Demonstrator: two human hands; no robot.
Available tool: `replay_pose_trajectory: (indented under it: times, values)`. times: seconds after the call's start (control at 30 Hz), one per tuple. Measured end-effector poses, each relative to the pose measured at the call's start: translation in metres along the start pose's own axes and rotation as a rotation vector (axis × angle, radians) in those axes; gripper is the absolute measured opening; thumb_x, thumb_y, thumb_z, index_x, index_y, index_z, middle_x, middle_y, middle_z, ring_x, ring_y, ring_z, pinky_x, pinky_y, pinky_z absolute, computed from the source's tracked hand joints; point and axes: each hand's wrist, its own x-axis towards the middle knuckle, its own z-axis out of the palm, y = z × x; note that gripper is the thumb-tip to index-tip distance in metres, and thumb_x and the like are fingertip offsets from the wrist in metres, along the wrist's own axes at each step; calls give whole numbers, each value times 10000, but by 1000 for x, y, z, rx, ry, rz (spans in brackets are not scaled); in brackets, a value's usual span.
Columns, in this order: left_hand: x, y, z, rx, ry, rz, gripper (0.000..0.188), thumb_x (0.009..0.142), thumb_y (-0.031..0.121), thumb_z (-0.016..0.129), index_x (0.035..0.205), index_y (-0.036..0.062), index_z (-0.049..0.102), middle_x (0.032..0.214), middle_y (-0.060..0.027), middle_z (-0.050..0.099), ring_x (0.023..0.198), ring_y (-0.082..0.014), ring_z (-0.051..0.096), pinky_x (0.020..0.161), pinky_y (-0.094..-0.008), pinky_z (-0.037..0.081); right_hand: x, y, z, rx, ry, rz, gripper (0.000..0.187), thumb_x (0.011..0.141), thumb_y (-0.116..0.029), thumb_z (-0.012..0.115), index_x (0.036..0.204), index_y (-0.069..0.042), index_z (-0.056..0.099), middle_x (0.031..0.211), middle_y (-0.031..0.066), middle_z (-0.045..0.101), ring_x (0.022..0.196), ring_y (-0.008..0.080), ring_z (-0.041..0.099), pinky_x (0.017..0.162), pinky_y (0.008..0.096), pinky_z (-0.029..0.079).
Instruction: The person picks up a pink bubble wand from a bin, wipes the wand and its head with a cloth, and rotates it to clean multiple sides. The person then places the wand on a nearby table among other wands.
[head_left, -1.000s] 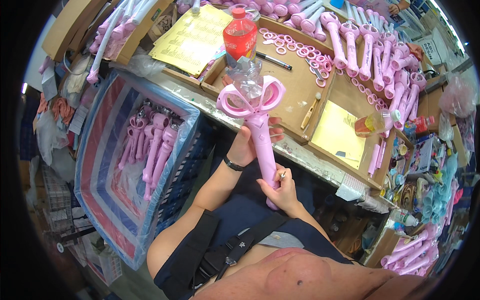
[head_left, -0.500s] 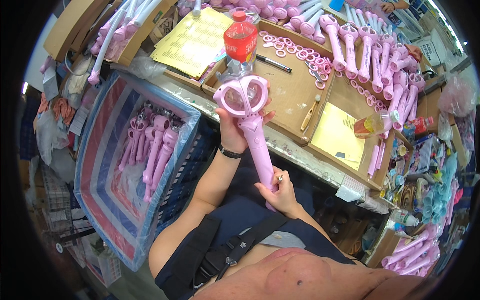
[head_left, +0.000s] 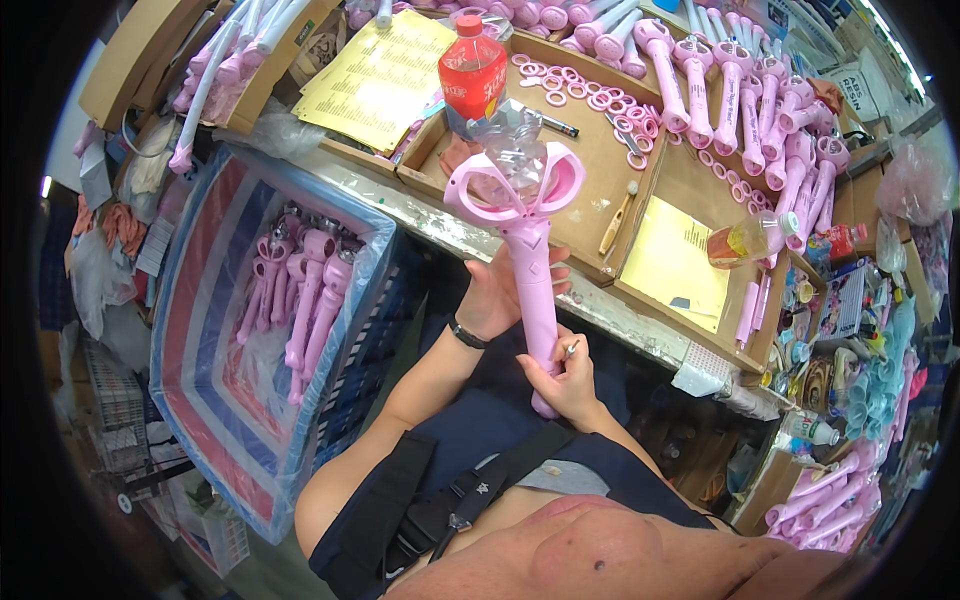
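Observation:
A pink toy wand (head_left: pixel 537 290) stands nearly upright before me, its head formed of curved pink loops around a clear plastic ball (head_left: pixel 512 172). My right hand (head_left: pixel 572 388) is closed around the lower handle. A thin, pale tip also sticks out between its fingers; what it belongs to is hidden. Behind the upper handle, my left hand (head_left: pixel 486 302) is open, its palm turned up and its fingers stretched out. Whether it touches the handle I cannot tell. Past the wand's head, a red-capped bottle (head_left: pixel 472 75) stands in the cardboard tray (head_left: pixel 585 225).
At left, a crate with a striped plastic lining (head_left: pixel 215 395) holds several finished-looking wands (head_left: pixel 318 290). The bench carries pink rings (head_left: pixel 622 112), a small brush (head_left: pixel 619 218), yellow sheets (head_left: pixel 675 265), a tilted bottle (head_left: pixel 750 240) and rows of pink handles (head_left: pixel 735 100).
My left hand has let go of the wand's neck, opened and dropped lower beside the handle. The wand has turned about its length and shifted slightly right; my right hand still grips it.

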Motion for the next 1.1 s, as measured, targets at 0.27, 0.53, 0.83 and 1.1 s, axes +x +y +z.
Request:
replay_pose_trajectory:
  times: [0.27, 0.53, 0.83, 1.1]
  values:
    - [30, 15, 1, 14, 36, 286, 844, 739, 655, 575, 1298, 42, 421, 1236, -145, 537, 1034, -210, 584, 1043, -490, 333, 1, -4, -2, 9, -23, -165, 464, 728, -152, 777, 830, -54, 336, 1102, 283, 567, 772, 265, 616, 658, 315, 491]
    - [0, -13, -10, 23, 38, 39, 819, 803, 573, 564, 1388, 68, 291, 1276, -194, 484, 1052, -248, 568, 1004, -465, 383, 1, -2, -6, -62, 35, -145, 461, 727, -146, 776, 839, -50, 339, 1094, 289, 572, 754, 280, 623, 628, 304, 487]
    - [0, -12, -21, -45, 19, 77, 819, 765, 672, 523, 1322, 87, 382, 1237, -175, 514, 1055, -246, 559, 995, -474, 381, 4, -7, -5, -50, -20, -214, 453, 736, -147, 769, 846, -58, 338, 1101, 295, 564, 797, 301, 641, 640, 319, 505]
    - [-1, -7, -13, -68, 31, 109, 822, 735, 718, 515, 1244, 75, 465, 1184, -152, 550, 1019, -233, 571, 964, -474, 403, 3, -3, -6, -138, -12, -272, 463, 726, -167, 776, 865, -59, 348, 1068, 291, 576, 742, 365, 647, 585, 347, 523]
